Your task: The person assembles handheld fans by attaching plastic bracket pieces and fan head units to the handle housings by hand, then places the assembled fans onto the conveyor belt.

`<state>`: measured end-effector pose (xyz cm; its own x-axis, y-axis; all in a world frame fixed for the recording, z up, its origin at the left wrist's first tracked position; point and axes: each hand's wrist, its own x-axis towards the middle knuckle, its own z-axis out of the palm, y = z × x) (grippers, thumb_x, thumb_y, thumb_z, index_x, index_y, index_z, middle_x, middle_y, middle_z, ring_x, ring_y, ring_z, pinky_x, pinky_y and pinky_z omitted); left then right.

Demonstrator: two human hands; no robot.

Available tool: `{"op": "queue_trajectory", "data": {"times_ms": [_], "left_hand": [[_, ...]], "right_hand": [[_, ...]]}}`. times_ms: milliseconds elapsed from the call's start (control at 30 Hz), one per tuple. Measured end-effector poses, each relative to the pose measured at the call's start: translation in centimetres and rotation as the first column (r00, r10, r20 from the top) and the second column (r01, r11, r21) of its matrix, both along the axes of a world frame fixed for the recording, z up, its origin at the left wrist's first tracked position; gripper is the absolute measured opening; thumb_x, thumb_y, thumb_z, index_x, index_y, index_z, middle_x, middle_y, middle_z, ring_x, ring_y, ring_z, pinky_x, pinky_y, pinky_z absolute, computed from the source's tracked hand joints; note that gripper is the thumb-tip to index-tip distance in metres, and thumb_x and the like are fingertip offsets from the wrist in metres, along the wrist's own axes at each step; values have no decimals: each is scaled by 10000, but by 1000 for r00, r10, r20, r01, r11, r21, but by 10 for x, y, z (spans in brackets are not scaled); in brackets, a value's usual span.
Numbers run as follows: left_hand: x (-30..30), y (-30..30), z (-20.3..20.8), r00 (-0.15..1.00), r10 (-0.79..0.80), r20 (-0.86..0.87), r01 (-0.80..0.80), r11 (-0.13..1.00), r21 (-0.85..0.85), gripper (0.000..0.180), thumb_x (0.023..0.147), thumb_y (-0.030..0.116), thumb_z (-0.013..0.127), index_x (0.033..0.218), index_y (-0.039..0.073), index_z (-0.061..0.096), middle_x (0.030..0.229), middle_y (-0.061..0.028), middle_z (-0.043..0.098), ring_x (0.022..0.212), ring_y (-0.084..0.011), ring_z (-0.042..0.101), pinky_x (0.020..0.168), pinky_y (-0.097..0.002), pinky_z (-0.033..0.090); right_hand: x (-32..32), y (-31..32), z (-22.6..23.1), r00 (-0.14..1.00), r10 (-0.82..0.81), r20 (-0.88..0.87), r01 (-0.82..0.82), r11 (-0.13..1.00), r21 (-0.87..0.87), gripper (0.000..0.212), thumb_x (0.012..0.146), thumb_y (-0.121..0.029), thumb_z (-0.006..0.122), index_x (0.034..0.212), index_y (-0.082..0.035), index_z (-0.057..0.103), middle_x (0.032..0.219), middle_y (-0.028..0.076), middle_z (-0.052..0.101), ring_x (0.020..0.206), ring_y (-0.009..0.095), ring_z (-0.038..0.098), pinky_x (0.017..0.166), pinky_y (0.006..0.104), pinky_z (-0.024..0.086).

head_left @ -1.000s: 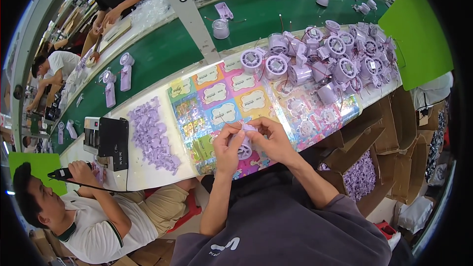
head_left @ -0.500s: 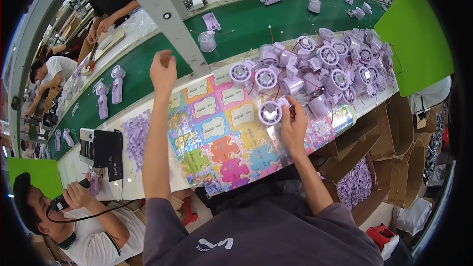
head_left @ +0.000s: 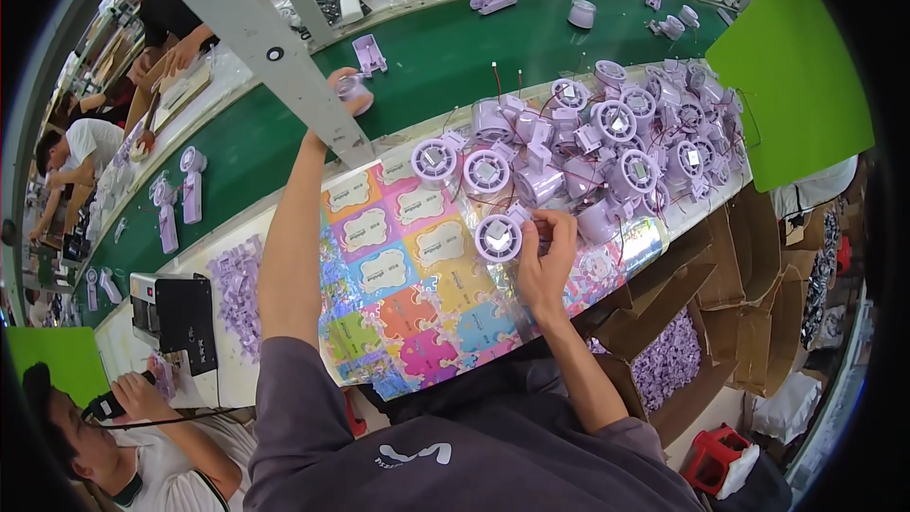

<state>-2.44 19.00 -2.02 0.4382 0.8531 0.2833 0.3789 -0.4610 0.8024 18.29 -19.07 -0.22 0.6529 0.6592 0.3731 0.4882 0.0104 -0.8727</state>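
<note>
My right hand (head_left: 550,256) is closed on the side of a lilac round fan housing (head_left: 500,238) with a spoked rim and a silvery centre, over the colourful printed sheet (head_left: 417,275). Stretched over the green conveyor belt (head_left: 427,57), my left hand (head_left: 360,106) has its fingers round a lilac cup-shaped fan part (head_left: 349,88); the grey post hides part of the wrist. Just beyond that hand lies a lilac open shell (head_left: 370,54). To the right is a heap of lilac fan housings (head_left: 621,133) with thin red and black wires.
A grey metal post (head_left: 275,55) slants down beside my left forearm. Small lilac pieces (head_left: 237,294) and a black-and-white device (head_left: 180,313) are at left. Cardboard boxes (head_left: 682,322) stand below the table's right side. A person in white (head_left: 161,446) holds a black object at lower left.
My left hand has reached forward to the belt and closed round the cup-shaped fan part there. My right hand still holds the fan housing. The whole view has shifted slightly.
</note>
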Motion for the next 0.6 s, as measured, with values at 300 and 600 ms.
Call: {"op": "queue_trajectory", "data": {"times_ms": [300, 600], "left_hand": [[-61, -158, 34, 726, 647, 234, -686, 706, 175, 318, 971, 324, 626, 1253, 175, 621, 1376, -184, 361, 1108, -345, 576, 919, -424, 508], [-93, -399, 29, 783, 433, 447, -371, 901, -224, 688, 702, 101, 879, 1280, 66, 508, 1212, -104, 506, 1119, -234, 537, 978, -365, 460]], "right_hand": [[-3, -7, 1, 974, -52, 221, 32, 995, 95, 182, 900, -8, 625, 1071, 24, 572, 1092, 176, 544, 1032, 328, 541, 923, 411, 432], [-38, -17, -8, 813, 94, 575, -292, 920, 262, 366, 772, 4, 728, 1094, -37, 559, 1099, 158, 561, 1005, 318, 549, 882, 418, 443]]}}
